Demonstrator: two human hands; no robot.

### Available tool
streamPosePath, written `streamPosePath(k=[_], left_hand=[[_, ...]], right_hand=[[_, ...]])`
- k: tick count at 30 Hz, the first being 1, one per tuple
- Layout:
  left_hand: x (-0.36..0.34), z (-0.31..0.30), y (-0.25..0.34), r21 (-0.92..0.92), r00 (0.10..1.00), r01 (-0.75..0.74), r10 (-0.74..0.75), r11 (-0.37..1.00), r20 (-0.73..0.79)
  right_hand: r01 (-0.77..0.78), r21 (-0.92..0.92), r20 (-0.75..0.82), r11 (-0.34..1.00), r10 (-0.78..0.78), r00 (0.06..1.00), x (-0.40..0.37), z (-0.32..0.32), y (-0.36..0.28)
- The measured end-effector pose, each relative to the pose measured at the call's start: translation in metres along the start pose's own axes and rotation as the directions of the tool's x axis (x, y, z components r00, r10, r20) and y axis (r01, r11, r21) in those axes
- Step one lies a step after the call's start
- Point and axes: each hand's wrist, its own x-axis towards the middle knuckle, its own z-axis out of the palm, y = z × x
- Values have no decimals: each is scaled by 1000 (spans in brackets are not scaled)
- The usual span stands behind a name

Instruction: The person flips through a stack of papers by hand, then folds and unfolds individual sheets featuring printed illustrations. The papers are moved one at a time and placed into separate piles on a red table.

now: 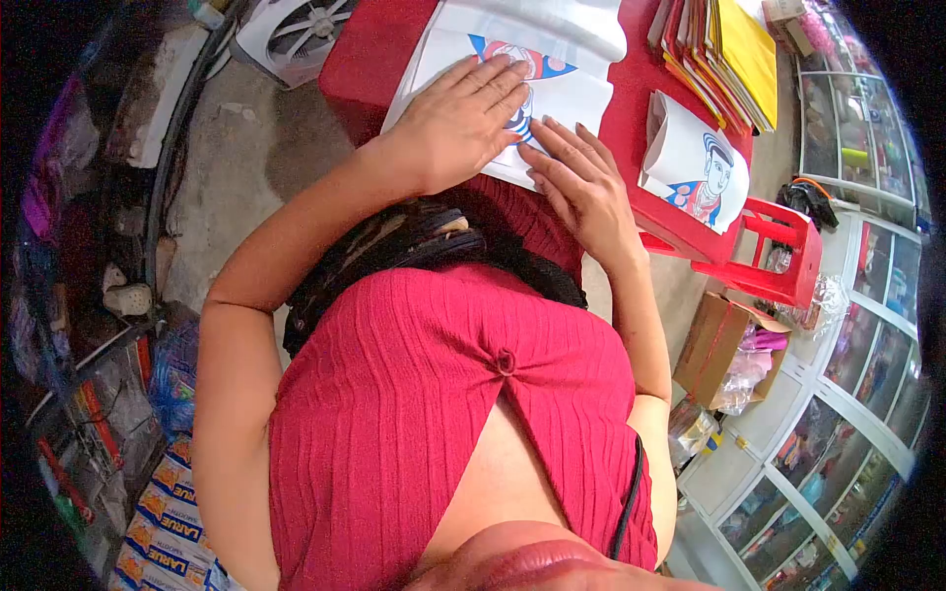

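Observation:
My left hand [458,123] lies flat on a white printed sheet [443,64], its fingers stretched out together and covering part of a blue and red picture. To its right, my right hand [581,182] rests with fingers extended near the sheet's close edge. Neither hand grips anything. Beyond them, the white paper [552,25] rises in a fold or curve. A second, curled sheet [695,163] with a drawn figure in a blue striped headdress lies to the right on the red table [370,59].
A stack of yellow and red folders or papers [744,59] sits at the table's far right. Beside the table are a red plastic stool [788,246], a cardboard box [719,345] and glass-fronted cabinets [828,424]. A white fan [296,39] stands at the far left.

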Motion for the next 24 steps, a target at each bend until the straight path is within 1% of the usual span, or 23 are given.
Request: streamPosePath(k=[4, 6, 7, 9, 12, 13, 15, 17, 19, 20, 21, 23, 24], left_hand=[[3, -4, -5, 18, 999, 26, -26, 1000, 20], [3, -8, -13, -136, 999, 16, -10, 991, 43], [4, -10, -16, -133, 999, 14, -8, 991, 44], [6, -15, -22, -195, 997, 29, -13, 980, 82], [6, -11, -26, -231, 997, 5, 13, 973, 73], [5, -10, -27, -232, 997, 0, 17, 973, 72], [3, -9, -26, -209, 999, -27, 36, 977, 40], [2, -4, -27, -206, 998, -26, 36, 978, 44], [3, -3, -27, -200, 999, -28, 36, 979, 40], [3, -4, -26, -198, 999, -21, 30, 980, 41], [3, -4, -26, -197, 999, -14, 22, 980, 43], [2, -3, -25, -219, 999, -6, 13, 976, 32], [2, -2, -26, -242, 1000, 11, -5, 970, 26]], right_hand=[[-1, -4, 4, 1000, 1, 1000, -1, 0, 0], [4, -4, 8, 1000, -4, 1000, 0, -1, 0], [3, -4, 5, 1000, -3, 1000, 0, -1, -1], [-2, -8, 24, 1000, 2, 1000, 2, -3, -2], [-18, -11, 51, 1000, 18, 999, 7, -11, -7], [-22, -13, 49, 1000, 22, 999, 10, -15, -8], [-72, 12, 117, 997, 70, 991, 21, -23, -10], [-106, -4, 126, 994, 105, 986, 33, -18, -10], [-106, -125, 7, 986, 108, 994, 45, -6, -7], [-105, -220, 13, 970, 111, 994, 49, 0, -4], [-109, -226, 9, 968, 113, 994, 53, 7, -1], [-167, -307, -4, 937, 174, 985, 58, 19, 6], [-150, -329, -1, 932, 158, 987, 58, 21, 8]])
